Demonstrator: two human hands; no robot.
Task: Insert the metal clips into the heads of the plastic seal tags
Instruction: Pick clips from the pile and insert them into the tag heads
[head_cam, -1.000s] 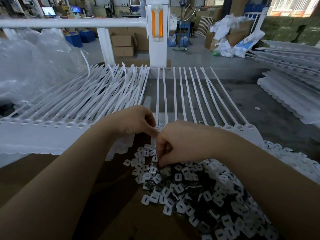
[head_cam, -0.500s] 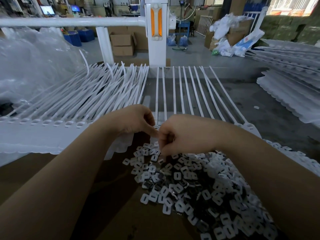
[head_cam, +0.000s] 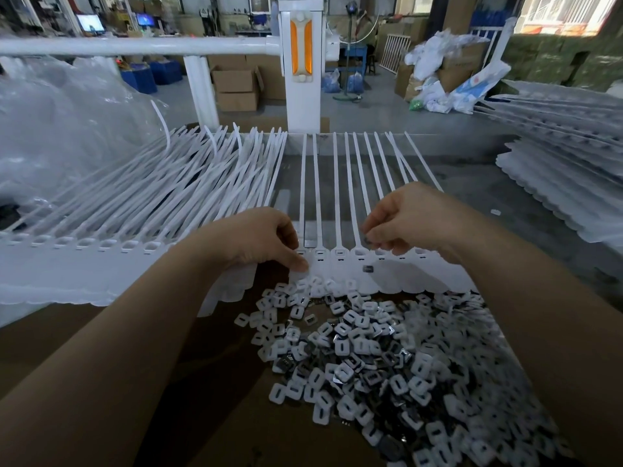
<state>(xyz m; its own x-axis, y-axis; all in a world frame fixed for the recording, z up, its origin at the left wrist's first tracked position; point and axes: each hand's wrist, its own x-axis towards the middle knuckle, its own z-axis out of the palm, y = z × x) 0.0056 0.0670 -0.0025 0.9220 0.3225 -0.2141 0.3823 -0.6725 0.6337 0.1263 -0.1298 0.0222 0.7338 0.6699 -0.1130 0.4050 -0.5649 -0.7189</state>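
Tag strip: joined white plastic seal tags (head_cam: 340, 261) lie across the grey surface (head_cam: 472, 197), heads toward the person.
Left hand (head_cam: 259, 241): fingertips pin the strip as before.
Right hand (head_cam: 404, 220): risen from the pile, its grip pinching a small dark metal clip (head_cam: 367, 242) above an open head; insertion comes next.
Spare clip (head_cam: 367, 268): lies loose on the strip.

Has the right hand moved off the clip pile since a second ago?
Yes. The right hand has lifted up and away from the pile of clips, moving right along the row of tag heads, apart from the left hand.

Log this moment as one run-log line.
right hand: pinching metal clip above tag heads | left hand: pressing tag strip | clip pile: near
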